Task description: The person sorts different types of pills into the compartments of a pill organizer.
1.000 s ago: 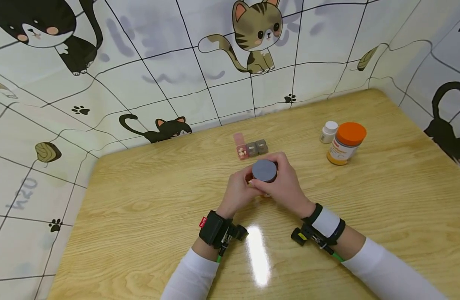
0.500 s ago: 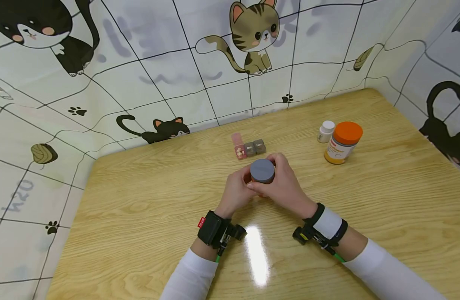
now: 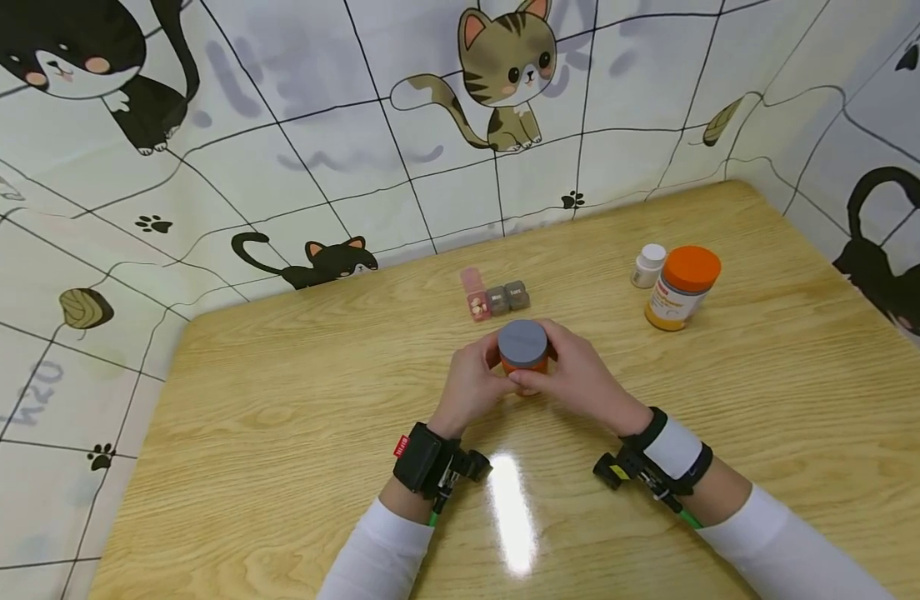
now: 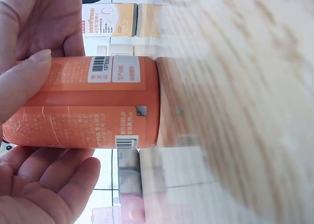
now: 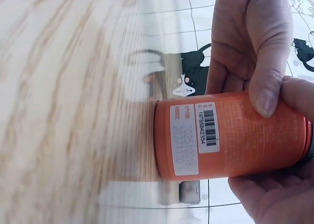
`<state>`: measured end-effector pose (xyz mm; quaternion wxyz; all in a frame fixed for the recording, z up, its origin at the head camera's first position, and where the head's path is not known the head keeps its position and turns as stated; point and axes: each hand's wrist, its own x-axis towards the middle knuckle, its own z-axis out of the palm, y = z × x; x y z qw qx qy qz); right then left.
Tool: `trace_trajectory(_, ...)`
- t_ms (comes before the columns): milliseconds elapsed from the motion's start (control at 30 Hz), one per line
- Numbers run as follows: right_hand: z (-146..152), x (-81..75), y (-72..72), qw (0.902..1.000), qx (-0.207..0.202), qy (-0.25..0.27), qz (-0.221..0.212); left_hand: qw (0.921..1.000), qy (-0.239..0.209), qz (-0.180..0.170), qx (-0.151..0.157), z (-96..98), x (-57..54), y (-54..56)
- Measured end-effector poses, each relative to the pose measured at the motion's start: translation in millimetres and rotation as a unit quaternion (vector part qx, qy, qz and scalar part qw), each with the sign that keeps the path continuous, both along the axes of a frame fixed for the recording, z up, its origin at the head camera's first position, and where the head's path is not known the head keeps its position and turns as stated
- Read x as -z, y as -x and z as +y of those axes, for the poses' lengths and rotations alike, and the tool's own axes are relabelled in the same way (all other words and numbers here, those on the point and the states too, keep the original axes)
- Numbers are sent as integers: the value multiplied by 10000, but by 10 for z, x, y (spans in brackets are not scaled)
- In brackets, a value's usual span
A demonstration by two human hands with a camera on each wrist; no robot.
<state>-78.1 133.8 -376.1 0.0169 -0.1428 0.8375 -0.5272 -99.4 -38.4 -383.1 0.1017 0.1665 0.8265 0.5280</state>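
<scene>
Both my hands hold an orange bottle with a grey lid (image 3: 523, 343) that stands upright on the table in the head view. My left hand (image 3: 472, 382) grips its left side, while my right hand (image 3: 580, 373) grips its right side, the thumb across the front. The left wrist view shows the orange bottle (image 4: 93, 106) sideways, its base on the wood, with labels and barcodes facing the camera. A thumb lies on the bottle (image 5: 225, 140) in the right wrist view. Fingers behind the bottle are partly hidden.
Beyond the hands lies a small pill organizer (image 3: 494, 298); its pink compartment is open with pills inside, and the grey ones are closed. At the back right stand a small white bottle (image 3: 648, 265) and a larger orange-lidded jar (image 3: 681, 292). A cat-print wall covering (image 3: 295, 183) borders the table.
My right hand's fingers have slid from behind the grey lid to the right and lower, uncovering more of the orange bottle. The left hand and bottle have hardly moved.
</scene>
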Motion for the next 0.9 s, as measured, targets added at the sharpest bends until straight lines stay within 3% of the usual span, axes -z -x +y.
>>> trace_trajectory(300, 62, 11, -17, 9998, 145, -81, 125, 9995, 203, -237, 49, 8, -12, -29)
trace_trajectory(500, 420, -195, -157, 9949, 887, -365, 300, 9975, 474, -514, -19, -90, -8, -36)
trace_trajectory(600, 728, -261, -244, 9863, 1482, -631, 369, 9953, 784, -560, 93, -158, -15, -33)
trace_trajectory(733, 1138, -258, -333, 9691, 2228, -1060, 85, 9892, 1328, -545, 289, -221, -32, -31)
trace_trajectory(900, 1462, -182, -373, 9525, 2709, -1354, -306, 9851, 1616, -513, 289, -241, -36, -36)
